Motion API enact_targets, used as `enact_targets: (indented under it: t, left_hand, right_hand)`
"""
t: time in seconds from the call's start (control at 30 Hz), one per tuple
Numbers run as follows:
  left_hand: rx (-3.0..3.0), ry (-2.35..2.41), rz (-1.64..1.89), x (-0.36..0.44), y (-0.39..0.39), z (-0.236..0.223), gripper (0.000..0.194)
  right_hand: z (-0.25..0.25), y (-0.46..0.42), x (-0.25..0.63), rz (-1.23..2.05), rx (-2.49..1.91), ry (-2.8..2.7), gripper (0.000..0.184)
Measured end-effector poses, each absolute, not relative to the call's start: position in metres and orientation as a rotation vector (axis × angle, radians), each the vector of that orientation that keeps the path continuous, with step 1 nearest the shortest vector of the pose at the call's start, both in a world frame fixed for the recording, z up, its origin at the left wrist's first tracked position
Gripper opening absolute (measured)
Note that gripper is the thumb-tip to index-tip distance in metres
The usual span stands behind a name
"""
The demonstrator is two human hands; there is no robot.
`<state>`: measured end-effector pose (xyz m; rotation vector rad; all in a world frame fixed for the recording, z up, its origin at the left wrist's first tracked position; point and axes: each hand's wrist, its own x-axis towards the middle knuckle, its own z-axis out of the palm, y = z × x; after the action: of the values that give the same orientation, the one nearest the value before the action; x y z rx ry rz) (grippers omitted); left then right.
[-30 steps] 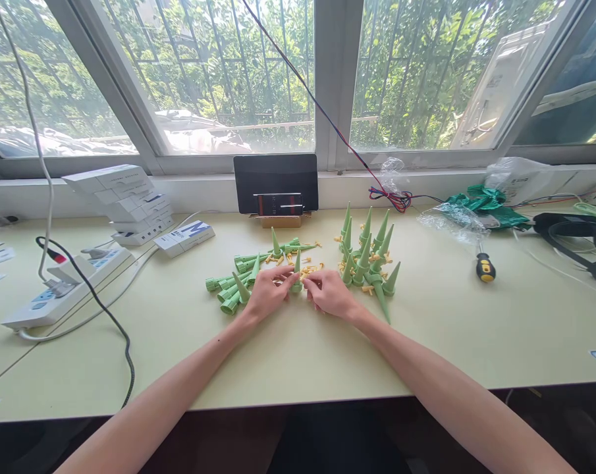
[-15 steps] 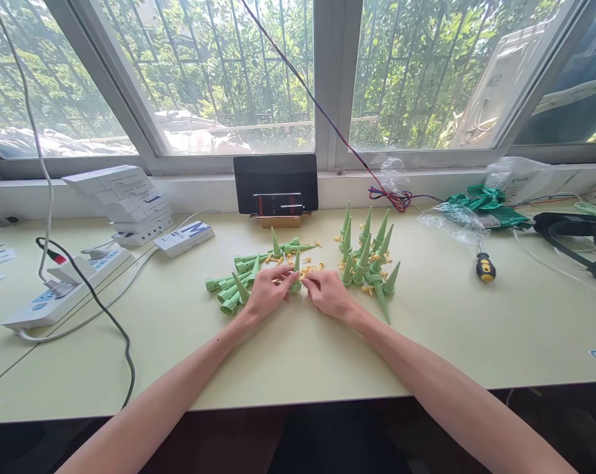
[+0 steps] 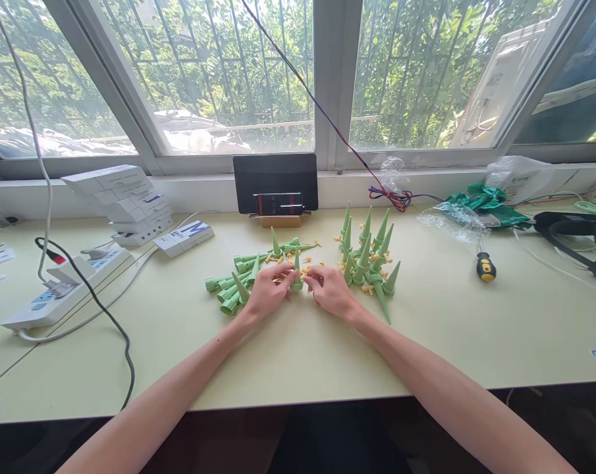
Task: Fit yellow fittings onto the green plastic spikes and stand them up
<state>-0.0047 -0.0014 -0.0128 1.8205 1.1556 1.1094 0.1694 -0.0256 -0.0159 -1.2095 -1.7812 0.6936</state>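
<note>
My left hand (image 3: 267, 291) is closed around an upright green cone spike (image 3: 296, 274) at the middle of the pale table (image 3: 288, 342). My right hand (image 3: 330, 289) pinches at that cone's base from the right, beside small yellow clips (image 3: 306, 268) scattered there; what its fingertips hold is too small to name. To the left lies a heap of green cones (image 3: 233, 283) on their sides. To the right stands a cluster of upright green cones (image 3: 369, 257) with yellow clips among them.
A dark tablet on a wooden stand (image 3: 275, 184) is at the window sill behind. A stack of white boxes (image 3: 124, 201), a power strip (image 3: 65, 286) with cables sit left. A screwdriver (image 3: 484, 263), plastic bags (image 3: 453, 217) and a black strap (image 3: 574, 234) lie right.
Both hands have shifted slightly away from me and closer together around the upright cone. Nothing else has moved.
</note>
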Motion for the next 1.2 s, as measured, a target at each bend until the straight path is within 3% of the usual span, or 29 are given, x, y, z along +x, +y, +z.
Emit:
enact_targets:
  t: [0.6, 1.2]
  left_hand:
    - [1.787, 1.116, 1.113, -0.0046, -0.0023, -0.0064, 0.036]
    - [2.137, 1.221, 0.944, -0.0066, -0.0021, -0.0082, 0.052]
  right_hand:
    - [-0.0138, -0.0239, 0.1690, 0.633, -1.153, -1.797, 0.022]
    - [-0.0179, -0.0205, 0.1695, 0.569, -1.194, -1.723, 0.015]
